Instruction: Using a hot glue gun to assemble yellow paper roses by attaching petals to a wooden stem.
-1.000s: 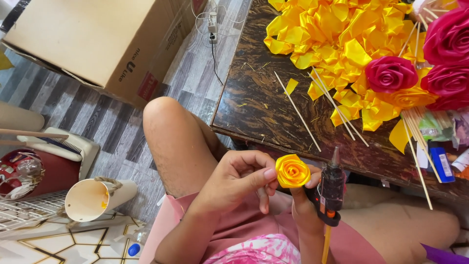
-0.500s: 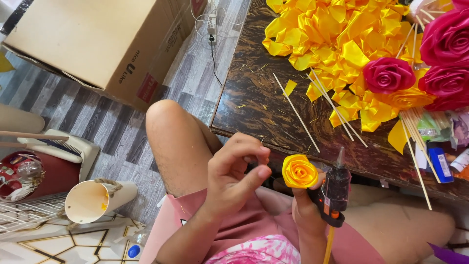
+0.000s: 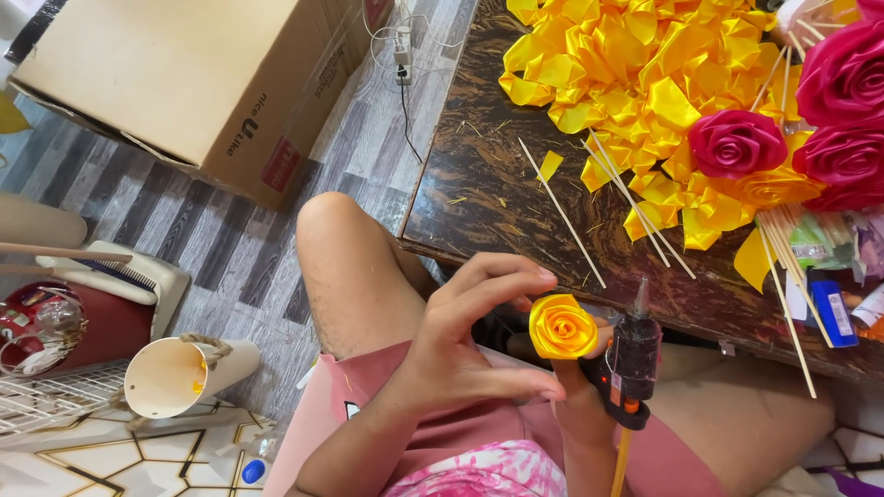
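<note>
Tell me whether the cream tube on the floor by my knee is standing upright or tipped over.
Tipped over. The cream tube lies on its side on the floor, its open round mouth turned toward the camera and the yellowish inside showing.

A cardboard box (image 3: 175, 87) lies left of 3 red ribbon roses (image 3: 737, 143).

1. I see a yellow rose (image 3: 562, 327) of glossy satin ribbon, smooth and folded.
2. The loose yellow petals (image 3: 635, 74) heaped on the desk (image 3: 479, 184) share that shiny ribbon look.
3. The red roses (image 3: 737, 143) look like the same satin, with a softer sheen.
4. The desk top is dark, marbled and polished.
5. The thin sticks (image 3: 562, 213) look like bare, matt wood.
6. The glue gun (image 3: 631, 364) is black plastic, fairly dull.
7. The box (image 3: 184, 83) is plain matt cardboard.
8. The floor (image 3: 184, 221) looks like grey wood-grain planks.
</note>
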